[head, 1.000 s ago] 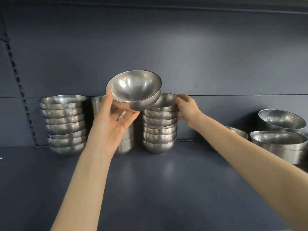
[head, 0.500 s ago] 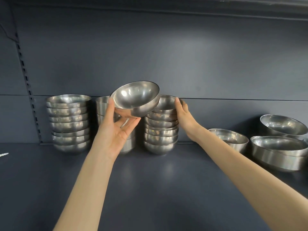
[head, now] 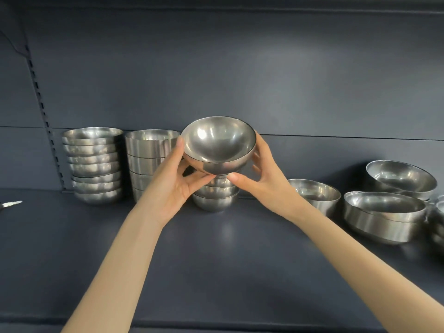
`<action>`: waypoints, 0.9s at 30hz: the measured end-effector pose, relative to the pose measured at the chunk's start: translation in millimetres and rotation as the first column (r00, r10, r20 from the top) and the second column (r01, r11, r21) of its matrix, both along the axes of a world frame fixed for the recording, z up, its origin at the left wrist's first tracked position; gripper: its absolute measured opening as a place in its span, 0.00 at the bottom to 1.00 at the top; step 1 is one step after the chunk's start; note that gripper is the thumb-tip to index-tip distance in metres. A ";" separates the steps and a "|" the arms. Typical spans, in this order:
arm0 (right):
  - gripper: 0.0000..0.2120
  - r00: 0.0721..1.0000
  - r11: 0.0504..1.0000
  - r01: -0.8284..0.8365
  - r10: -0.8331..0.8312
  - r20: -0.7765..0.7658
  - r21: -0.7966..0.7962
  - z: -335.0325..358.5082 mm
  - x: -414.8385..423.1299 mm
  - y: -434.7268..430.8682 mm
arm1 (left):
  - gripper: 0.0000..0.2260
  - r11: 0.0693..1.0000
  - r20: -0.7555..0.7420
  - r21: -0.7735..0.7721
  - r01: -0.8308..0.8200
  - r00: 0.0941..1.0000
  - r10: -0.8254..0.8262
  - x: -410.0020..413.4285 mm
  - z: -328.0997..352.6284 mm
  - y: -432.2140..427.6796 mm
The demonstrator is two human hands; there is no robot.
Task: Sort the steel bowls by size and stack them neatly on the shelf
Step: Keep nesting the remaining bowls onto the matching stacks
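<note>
A round steel bowl [head: 217, 143] is tilted toward me over the middle stack of round bowls [head: 216, 198]. My left hand [head: 173, 186] grips its left side, thumb on the rim and fingers under the base. My right hand [head: 262, 179] holds its right side, thumb beneath the bowl. Most of that stack is hidden behind the bowl and my hands. A stack of wider shallow bowls [head: 95, 164] stands at the far left, and a stack of straight-sided bowls [head: 149, 157] next to it.
On the right of the dark shelf [head: 216, 260] sit a single bowl [head: 314, 195], a large straight-sided bowl [head: 382, 215] and a tilted bowl [head: 401, 179] behind it. More steel pieces [head: 438, 212] crowd the right edge. A slotted upright [head: 43, 116] runs up the left back panel.
My left hand carried the bowl right, over the middle stack. My right hand left the stack's side and took hold of the bowl's right side. The camera shifted slightly.
</note>
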State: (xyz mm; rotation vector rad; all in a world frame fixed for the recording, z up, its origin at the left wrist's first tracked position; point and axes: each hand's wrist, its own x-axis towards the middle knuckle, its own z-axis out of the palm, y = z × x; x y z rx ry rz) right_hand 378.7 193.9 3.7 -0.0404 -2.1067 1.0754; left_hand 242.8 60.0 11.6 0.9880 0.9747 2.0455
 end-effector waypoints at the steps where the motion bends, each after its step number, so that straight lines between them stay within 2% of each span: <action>1: 0.43 1.000 1.000 -0.012 0.012 -0.016 -0.003 0.0 3.9 0.8 | 0.24 1.000 -0.020 -0.009 0.006 1.000 -0.006 5.0 -0.9 1.3; 4: 0.44 0.999 1.000 -0.011 0.009 -0.044 -0.025 -2.4 13.1 5.4 | 0.25 0.999 -0.086 -0.031 -0.003 0.996 0.000 16.6 -2.5 3.0; 7: 0.45 0.999 0.999 0.007 -0.008 -0.035 -0.031 -4.4 20.9 10.1 | 0.25 0.997 -0.216 -0.062 -0.050 0.976 0.035 23.4 -4.4 1.3; 11: 0.43 0.999 0.997 -0.016 0.013 -0.044 -0.074 -9.8 26.5 11.7 | 0.30 0.994 -0.443 -0.045 -0.103 0.894 0.072 27.8 -14.4 -3.9; 14: 0.43 0.998 0.993 -0.049 0.043 -0.050 -0.111 -13.2 27.7 10.8 | 0.32 0.984 -0.538 -0.044 -0.174 0.834 0.123 30.4 -17.2 -7.0; 18: 0.42 0.996 0.990 -0.066 0.059 -0.060 -0.126 -8.4 23.3 8.6 | 0.36 0.962 -0.599 -0.061 -0.265 0.781 0.177 23.4 -11.9 -9.3; 22: 0.43 0.996 0.988 -0.062 0.051 -0.078 -0.143 -7.9 11.5 9.0 | 0.33 0.948 -0.628 -0.055 -0.314 0.749 0.212 6.9 -6.7 -6.7; 25: 0.45 0.995 0.985 -0.042 0.026 -0.094 -0.168 0.2 1.3 11.1 | 0.37 0.948 -0.637 -0.048 -0.314 0.741 0.214 -8.0 3.5 0.2; 27: 0.41 0.994 0.986 -0.028 0.010 -0.111 -0.162 9.8 -5.5 12.6 | 0.41 0.948 -0.646 -0.034 -0.317 0.731 0.221 -18.4 12.7 4.4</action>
